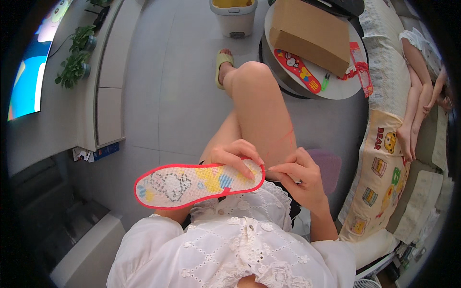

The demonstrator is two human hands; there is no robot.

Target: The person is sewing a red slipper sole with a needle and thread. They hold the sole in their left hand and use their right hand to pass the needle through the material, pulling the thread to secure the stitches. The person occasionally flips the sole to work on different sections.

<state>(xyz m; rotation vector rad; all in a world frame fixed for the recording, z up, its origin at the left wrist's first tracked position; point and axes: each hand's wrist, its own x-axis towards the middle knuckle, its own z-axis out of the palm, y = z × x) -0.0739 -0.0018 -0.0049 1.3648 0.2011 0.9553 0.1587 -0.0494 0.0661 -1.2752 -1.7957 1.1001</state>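
Observation:
A shoe insole of pale mesh [173, 185] with a red bound edge lies across my lap, gripped near its right end by my left hand [234, 154]. Its face carries a rabbit outline and yellow and blue patches. Between the thumb and fingers of my right hand [300, 176] is a thin needle [269, 170], pointing at the insole's red rim. Whether its tip has entered the rim cannot be made out. Fine red thread [288, 136] trails over my thigh.
On the round table [268, 39] are a cardboard box [309, 36], a red rabbit-patterned insole [297, 70], green thread snips [325, 82] and a red-edged package [361, 70]. A bin [236, 21] stands beyond my foot. Another person's legs [414, 97] rest on the sofa [381, 201].

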